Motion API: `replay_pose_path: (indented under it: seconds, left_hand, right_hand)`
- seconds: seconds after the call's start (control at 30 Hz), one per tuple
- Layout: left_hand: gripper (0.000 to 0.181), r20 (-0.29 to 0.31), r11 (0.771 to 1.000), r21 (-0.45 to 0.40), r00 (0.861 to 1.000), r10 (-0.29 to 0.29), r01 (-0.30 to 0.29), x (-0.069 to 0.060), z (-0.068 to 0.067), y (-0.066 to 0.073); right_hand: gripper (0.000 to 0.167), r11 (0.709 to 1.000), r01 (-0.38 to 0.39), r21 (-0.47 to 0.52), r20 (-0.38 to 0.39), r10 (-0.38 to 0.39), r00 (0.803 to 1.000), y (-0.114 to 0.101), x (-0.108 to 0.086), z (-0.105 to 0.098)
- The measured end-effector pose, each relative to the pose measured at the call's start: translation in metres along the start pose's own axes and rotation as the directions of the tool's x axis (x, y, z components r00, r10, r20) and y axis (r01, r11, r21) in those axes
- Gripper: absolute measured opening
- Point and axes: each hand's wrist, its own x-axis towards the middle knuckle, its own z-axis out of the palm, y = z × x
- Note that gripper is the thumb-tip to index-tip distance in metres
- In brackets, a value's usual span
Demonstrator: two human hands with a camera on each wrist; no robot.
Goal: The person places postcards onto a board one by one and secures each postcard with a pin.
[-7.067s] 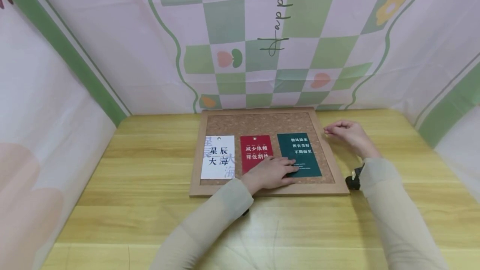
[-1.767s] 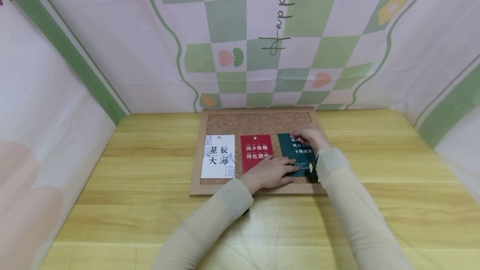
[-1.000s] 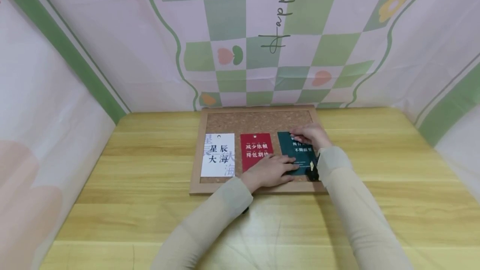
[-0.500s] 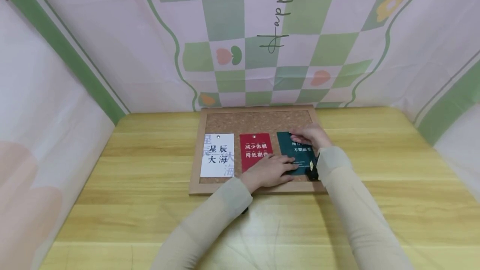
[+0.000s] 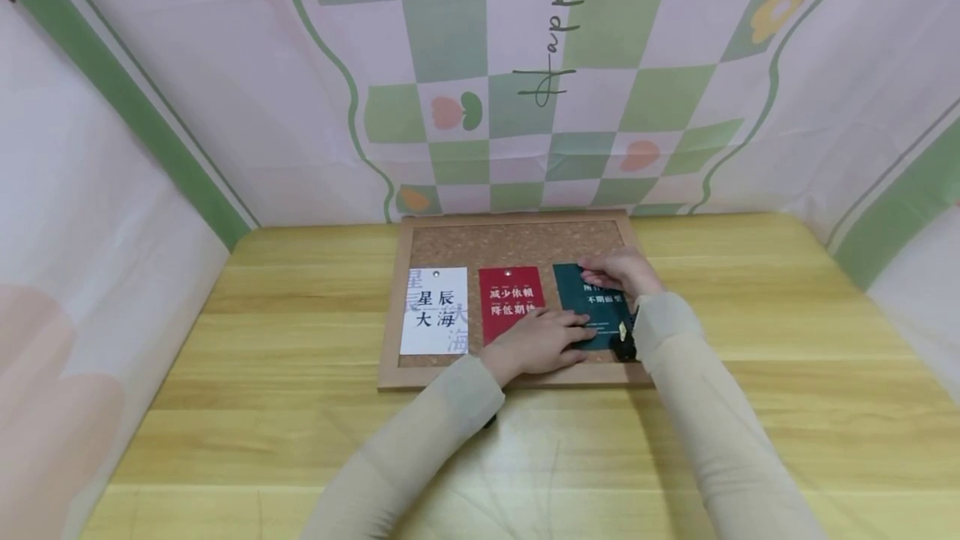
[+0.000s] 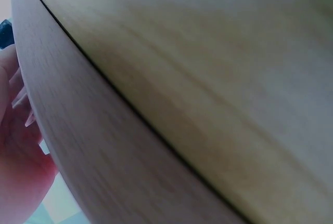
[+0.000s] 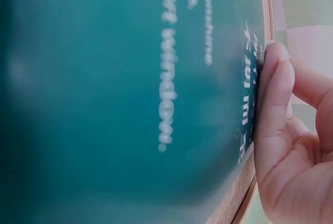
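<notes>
A framed cork board lies on the table, bearing a white card, a red card and a dark green card. My left hand lies flat, palm down, over the lower red card, its fingertips on the lower green card. At the green card's top edge, my right hand pinches a small thumbtack between thumb and forefinger. The right wrist view shows its thin metal point near the card; whether it enters the cork cannot be told. My right fingers cover part of the card's print.
Silvery tack heads show at the tops of the white card and the red card. The wooden table extends left and right of the board. A patterned cloth hangs right behind the board's far edge.
My right hand has come left from beside the board's right edge to the top of the green card, and stays there over the last frames. My left hand keeps its place.
</notes>
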Motion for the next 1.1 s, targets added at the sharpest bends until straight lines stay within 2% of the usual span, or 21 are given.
replay_pose_path:
  seconds: [0.37,0.63,0.9,1.1]
  left_hand:
    - [0.047,-0.009,1.000,0.011,1.000,0.008,-0.008,0.0005,0.0010,-0.0007]
    - [0.047,-0.008,1.000,-0.006,1.000,0.002,-0.002,-0.0004,0.0008,-0.0002]
    - [0.046,-0.021,1.000,0.013,1.000,0.011,-0.011,0.0000,0.0024,-0.0006]
    - [0.046,-0.018,1.000,0.015,1.000,0.009,-0.009,0.0001,0.0023,-0.0003]
  right_hand:
    - [0.017,0.999,-0.030,-0.014,0.010,0.030,0.999,-0.0013,0.0027,-0.0012]
    - [0.013,0.998,-0.062,-0.010,-0.006,0.062,0.998,-0.0026,0.0039,-0.0004]
    - [0.012,0.999,-0.046,-0.002,0.003,0.046,0.999,-0.0027,0.0024,-0.0017]
    - [0.012,0.998,-0.061,-0.028,-0.025,0.061,0.998,-0.0018,0.0050,-0.0007]
